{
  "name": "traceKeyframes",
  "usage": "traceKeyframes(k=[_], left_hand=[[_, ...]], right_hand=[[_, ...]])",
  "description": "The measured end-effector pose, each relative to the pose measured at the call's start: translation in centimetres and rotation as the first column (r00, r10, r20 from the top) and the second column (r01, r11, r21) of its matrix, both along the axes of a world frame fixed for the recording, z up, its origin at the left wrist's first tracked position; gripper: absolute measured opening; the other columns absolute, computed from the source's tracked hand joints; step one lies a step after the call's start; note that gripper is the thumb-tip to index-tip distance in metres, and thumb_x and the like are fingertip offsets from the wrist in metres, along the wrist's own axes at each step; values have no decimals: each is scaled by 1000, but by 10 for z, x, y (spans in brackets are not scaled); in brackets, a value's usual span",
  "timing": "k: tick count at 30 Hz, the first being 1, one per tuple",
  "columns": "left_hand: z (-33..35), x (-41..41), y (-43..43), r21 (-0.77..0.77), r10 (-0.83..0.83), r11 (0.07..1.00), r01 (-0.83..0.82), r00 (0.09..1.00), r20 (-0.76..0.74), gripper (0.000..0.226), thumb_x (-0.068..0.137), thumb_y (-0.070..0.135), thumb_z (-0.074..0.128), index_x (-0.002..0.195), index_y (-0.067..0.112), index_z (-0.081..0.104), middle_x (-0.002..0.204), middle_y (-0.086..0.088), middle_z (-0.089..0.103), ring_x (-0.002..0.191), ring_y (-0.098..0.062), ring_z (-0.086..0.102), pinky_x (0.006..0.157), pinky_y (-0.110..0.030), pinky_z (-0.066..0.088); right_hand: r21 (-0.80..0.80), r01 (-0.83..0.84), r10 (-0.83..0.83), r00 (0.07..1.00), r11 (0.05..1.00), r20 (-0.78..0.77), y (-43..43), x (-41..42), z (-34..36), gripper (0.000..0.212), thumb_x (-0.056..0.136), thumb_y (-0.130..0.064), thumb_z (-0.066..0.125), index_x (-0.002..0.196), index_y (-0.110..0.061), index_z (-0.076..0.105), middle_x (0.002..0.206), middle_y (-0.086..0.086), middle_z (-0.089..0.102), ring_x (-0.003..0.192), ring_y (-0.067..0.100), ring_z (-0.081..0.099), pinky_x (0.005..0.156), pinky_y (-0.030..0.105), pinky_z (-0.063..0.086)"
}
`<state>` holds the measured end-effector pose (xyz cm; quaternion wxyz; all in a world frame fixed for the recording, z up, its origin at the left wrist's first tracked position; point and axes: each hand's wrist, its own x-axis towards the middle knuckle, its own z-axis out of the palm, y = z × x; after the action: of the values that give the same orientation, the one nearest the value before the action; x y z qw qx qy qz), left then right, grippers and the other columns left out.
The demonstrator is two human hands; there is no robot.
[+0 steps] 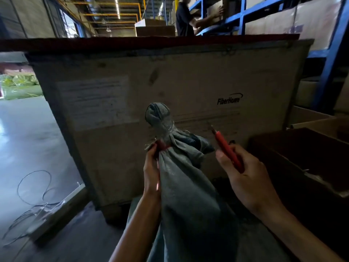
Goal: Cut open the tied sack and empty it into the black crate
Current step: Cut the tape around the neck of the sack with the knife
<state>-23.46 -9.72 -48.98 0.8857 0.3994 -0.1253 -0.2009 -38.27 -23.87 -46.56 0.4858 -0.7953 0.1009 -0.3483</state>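
Note:
A grey woven sack (185, 186) stands upright in front of me, its neck bunched and wrapped with clear tape and a red tie (162, 145). My left hand (151, 171) grips the sack's neck just below the tie. My right hand (243, 174) holds a red-handled cutter (227, 148) to the right of the neck, blade pointing up and left, apart from the sack. The dark crate (302, 157) sits low at the right, its inside in shadow.
A large wooden shipping crate (170, 82) marked FiberHome stands right behind the sack. Loose wire (34, 195) lies on the floor at left. Cardboard boxes (309, 118) and blue racking (332, 53) are at right, where a person (187, 17) handles a box.

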Motion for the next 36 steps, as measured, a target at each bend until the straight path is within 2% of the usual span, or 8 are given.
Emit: traceKeyframes(k=[5,13,15,18,22,27,32,36], left_hand=[[12,-14,15,-15,32,999,-31,995,96,43,102,41,39,104,13,73,92,-4,77,88,-17,73,73,-27,62],[7,-31,16,363,12,928,-82,981,191,60,82,62,64,119,15,69,111,-12,75,102,-29,73,91,-48,59],[4,-27,22,365,176,889,-278,941,288,62,77,55,67,127,20,55,105,-5,67,87,-18,67,74,-38,58],[5,-27,28,177,31,979,-105,925,378,32,83,39,57,106,23,74,88,3,78,77,-9,75,63,-21,58],[10,-33,24,334,-123,939,-79,831,543,59,73,69,70,115,28,73,113,1,78,105,-14,75,85,-31,62],[15,-41,20,319,-37,936,-148,860,509,46,86,57,63,105,17,75,105,-9,78,98,-23,76,80,-35,62],[24,-52,18,341,54,910,-237,882,468,59,77,65,63,100,13,75,104,-16,75,102,-41,70,93,-61,56],[26,-55,21,352,186,870,-345,891,414,46,84,60,64,83,16,78,90,-15,76,91,-38,72,87,-55,58]], right_hand=[[168,-119,115,993,979,33,23,15,8,47,63,-69,76,100,-40,73,89,-7,78,81,8,75,67,26,63],[248,7,-46,987,969,151,27,23,12,13,88,-26,72,76,-21,76,59,4,67,55,5,60,52,23,51],[290,13,-58,988,957,146,25,21,13,23,87,-28,71,74,-9,73,57,12,61,56,13,57,55,31,49],[300,-25,-14,992,954,129,27,16,16,23,86,-28,71,77,-6,74,72,29,66,61,24,61,58,33,50],[321,-137,95,985,937,143,27,11,19,11,83,-27,70,77,-26,79,72,-6,79,67,1,74,57,11,53],[353,-47,22,997,934,74,12,2,17,14,89,-29,69,99,-21,76,88,-1,81,87,13,77,67,18,59],[-22,244,-244,970,969,18,15,-23,15,56,79,-76,53,125,-45,51,96,-22,66,87,-5,66,72,22,52],[-393,257,-214,965,883,151,29,-44,18,40,100,-57,31,135,-44,45,82,-21,55,68,-2,59,59,12,42]])
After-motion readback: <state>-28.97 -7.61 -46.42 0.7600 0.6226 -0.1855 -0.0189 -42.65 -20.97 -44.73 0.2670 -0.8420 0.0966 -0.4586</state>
